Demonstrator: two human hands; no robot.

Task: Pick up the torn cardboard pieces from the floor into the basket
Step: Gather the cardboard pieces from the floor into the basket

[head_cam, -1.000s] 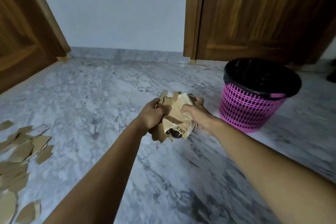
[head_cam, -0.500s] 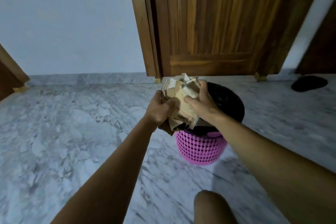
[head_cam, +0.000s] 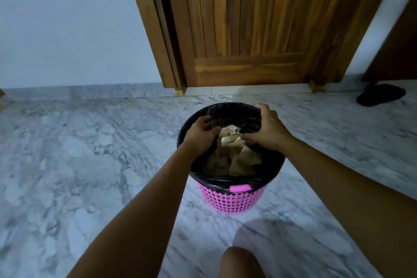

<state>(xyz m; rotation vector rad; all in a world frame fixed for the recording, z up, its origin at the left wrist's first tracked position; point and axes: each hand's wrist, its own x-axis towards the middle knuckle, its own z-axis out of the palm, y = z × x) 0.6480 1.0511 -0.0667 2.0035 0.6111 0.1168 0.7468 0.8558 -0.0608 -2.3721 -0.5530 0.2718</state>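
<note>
Veined grey marble floor [head_cam: 90, 153], slatted wooden door [head_cam: 248, 29] behind. The round pink lattice basket [head_cam: 228, 201], black-lined, stands before it. Left hand [head_cam: 198, 135] and right hand [head_cam: 268, 133] reach into its mouth, fingers curled, pinching crumpled cardboard [head_cam: 230, 137] between them; more lies inside. A dark slipper [head_cam: 381, 95] sits far right.

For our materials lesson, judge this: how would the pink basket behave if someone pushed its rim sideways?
The basket is probably light: thin openwork plastic. It narrows toward its base, so it may tip rather than slide. The cardboard pieces inside likely add little weight to steady it.
</note>
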